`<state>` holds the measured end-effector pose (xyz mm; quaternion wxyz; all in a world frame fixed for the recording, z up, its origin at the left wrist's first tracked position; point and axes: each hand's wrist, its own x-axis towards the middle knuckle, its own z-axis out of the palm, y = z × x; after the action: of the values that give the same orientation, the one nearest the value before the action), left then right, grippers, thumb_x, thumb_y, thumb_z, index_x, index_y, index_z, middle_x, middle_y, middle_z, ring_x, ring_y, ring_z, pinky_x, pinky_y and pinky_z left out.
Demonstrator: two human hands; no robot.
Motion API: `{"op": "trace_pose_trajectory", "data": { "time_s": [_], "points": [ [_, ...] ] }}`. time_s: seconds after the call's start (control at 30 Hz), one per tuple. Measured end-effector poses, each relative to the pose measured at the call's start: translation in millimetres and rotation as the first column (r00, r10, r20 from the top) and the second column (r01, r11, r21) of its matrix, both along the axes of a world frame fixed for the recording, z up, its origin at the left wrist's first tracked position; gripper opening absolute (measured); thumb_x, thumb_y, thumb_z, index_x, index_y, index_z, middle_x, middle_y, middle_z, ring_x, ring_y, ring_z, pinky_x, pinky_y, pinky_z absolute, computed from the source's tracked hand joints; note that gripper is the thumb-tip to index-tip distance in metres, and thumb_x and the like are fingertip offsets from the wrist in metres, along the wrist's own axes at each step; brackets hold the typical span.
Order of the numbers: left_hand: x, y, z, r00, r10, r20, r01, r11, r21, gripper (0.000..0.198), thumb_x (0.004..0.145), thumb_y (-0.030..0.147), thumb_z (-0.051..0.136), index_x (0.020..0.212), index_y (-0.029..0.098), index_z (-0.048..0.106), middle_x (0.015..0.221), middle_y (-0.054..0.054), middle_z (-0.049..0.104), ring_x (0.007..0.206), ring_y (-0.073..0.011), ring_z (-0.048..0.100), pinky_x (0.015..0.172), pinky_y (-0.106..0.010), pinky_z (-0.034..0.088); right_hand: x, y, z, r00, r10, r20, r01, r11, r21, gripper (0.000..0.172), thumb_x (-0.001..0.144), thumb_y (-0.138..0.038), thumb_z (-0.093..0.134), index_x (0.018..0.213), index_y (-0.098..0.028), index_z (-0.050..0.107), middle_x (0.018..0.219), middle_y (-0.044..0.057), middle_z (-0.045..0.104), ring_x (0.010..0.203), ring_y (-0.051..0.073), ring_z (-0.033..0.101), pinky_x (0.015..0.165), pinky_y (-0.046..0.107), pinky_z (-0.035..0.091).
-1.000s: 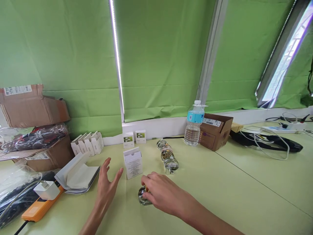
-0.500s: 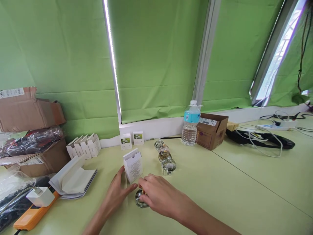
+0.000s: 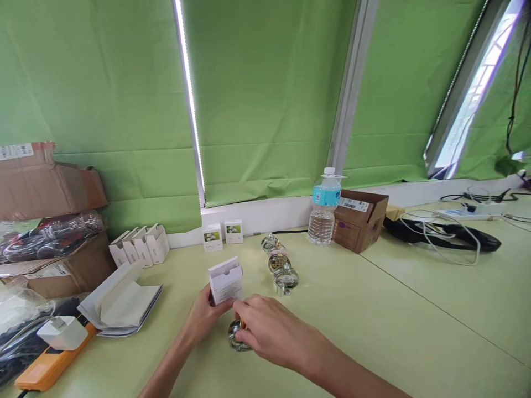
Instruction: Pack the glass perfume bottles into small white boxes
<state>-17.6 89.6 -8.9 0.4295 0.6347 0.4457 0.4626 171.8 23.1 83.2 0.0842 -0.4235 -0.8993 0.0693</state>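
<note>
Left hand [image 3: 202, 320] pinches a white perfume carton [image 3: 225, 282]; right hand [image 3: 269, 337] curls over a glass perfume bottle [image 3: 236, 338]. Three glass bottles [image 3: 281, 265] stand in a row; four white cartons [image 3: 139, 247] sit lined up to the left.

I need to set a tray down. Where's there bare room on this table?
Bare tabletop lies right of the glass bottles, before the cardboard box. A smaller patch lies between the booklet and left hand. Crowded: that hand's white carton, the right hand on a glass bottle, and the orange power strip.
</note>
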Motion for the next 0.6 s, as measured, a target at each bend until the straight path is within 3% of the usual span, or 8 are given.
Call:
{"op": "trace_pose_trajectory", "data": {
  "time_s": [0.17,0.3,0.37,0.47,0.53,0.6],
  "points": [
    [-4,-11,18.4,0.999,0.004,0.038,-0.007,0.996,0.088,0.055,0.080,0.036,0.069,0.126,0.022,0.043,0.115,-0.006,0.067,0.103,-0.0237,0.065,0.086,-0.036,0.053,4,4,-10.6,1.000,0.009,0.012,-0.008,0.999,-0.044,0.029,0.079,-0.020,0.057,0.107,-0.020,0.055,0.093,0.007,0.068,0.083,0.026,0.065,0.057,0.027,0.036],
    [-9,-17,22.8,0.990,0.122,-0.070,-0.101,0.962,0.253,0.049,0.084,0.034,0.065,0.123,0.026,0.036,0.114,-0.006,0.064,0.097,-0.0211,0.066,0.085,-0.038,0.053,4,8,-14.8,0.999,0.037,0.002,-0.037,0.999,-0.038,0.031,0.077,-0.015,0.054,0.107,-0.020,0.056,0.092,0.008,0.068,0.084,0.026,0.065,0.055,0.026,0.033],
    [-12,-20,21.5,0.983,0.168,-0.072,-0.134,0.931,0.339,0.051,0.083,0.031,0.066,0.122,0.028,0.032,0.124,-0.008,0.058,0.095,-0.0202,0.067,0.082,-0.037,0.055,4,9,-11.7,0.998,0.056,-0.037,-0.058,0.996,-0.060,0.030,0.077,-0.017,0.055,0.107,-0.021,0.058,0.092,0.007,0.068,0.086,0.026,0.064,0.057,0.026,0.034],
    [-15,-26,23.3,0.991,0.107,-0.077,-0.068,0.918,0.392,0.041,0.086,0.029,0.063,0.117,0.029,0.037,0.140,-0.009,0.044,0.100,-0.0189,0.065,0.078,-0.033,0.057,4,7,0.3,0.993,0.035,-0.113,-0.048,0.993,-0.111,0.028,0.078,-0.022,0.061,0.106,-0.023,0.061,0.088,0.005,0.068,0.083,0.024,0.063,0.058,0.025,0.035],
    [-16,-29,29.0,0.988,0.044,-0.151,0.016,0.928,0.372,0.028,0.088,0.028,0.060,0.112,0.028,0.045,0.140,-0.006,0.044,0.104,-0.0187,0.063,0.082,-0.032,0.056,3,4,11.1,0.978,0.014,-0.206,-0.045,0.988,-0.145,0.029,0.078,-0.025,0.065,0.107,-0.026,0.061,0.092,0.003,0.068,0.083,0.022,0.062,0.061,0.025,0.037],
    [-16,-32,36.7,0.982,-0.001,-0.189,0.064,0.941,0.331,0.028,0.088,0.027,0.058,0.115,0.029,0.050,0.136,-0.005,0.049,0.105,-0.0187,0.062,0.086,-0.033,0.054,3,1,21.3,0.949,0.010,-0.316,-0.065,0.984,-0.166,0.029,0.079,-0.027,0.067,0.108,-0.029,0.061,0.099,0.000,0.068,0.087,0.020,0.062,0.069,0.025,0.041]
  ]
}}
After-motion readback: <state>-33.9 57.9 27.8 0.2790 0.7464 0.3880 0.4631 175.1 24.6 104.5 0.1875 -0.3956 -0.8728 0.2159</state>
